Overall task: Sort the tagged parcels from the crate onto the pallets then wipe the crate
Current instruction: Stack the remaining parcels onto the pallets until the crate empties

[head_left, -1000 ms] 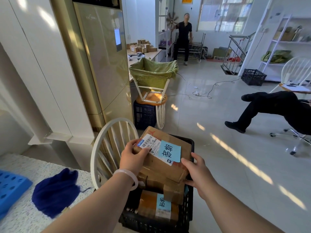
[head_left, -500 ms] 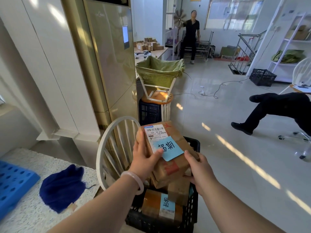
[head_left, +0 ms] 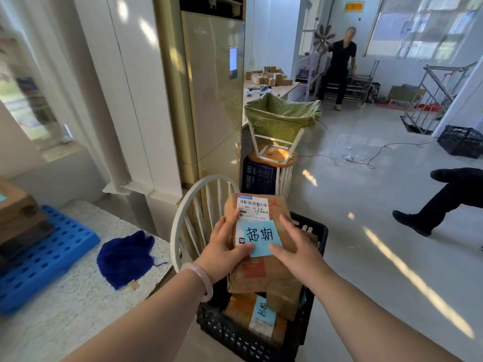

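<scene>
Two hands are on one parcel, held just above the crate. Over the last second I have seen it come up off the pile and turn until it stands nearly upright, so its blue tag now reads right way up. The left hand grips the left edge, thumb pressed on the front beside the tag. The right hand has shifted from the lower corner onto the face, where its fingers lie straight and flat without curling round anything. The view has also swung left, bringing more of the blue pallet into sight.

I take this to mean the tag is being read and the parcel is ready to go across to a pallet. The wiping has not begun, as the cloth lies untouched on the counter.

I see only one pallet, and the frame edge cuts it off along with the stack on it. The held parcel hides most of the crate, so I cannot count what is left. A second parcel shows below, its tag sideways and hard to read.
</scene>
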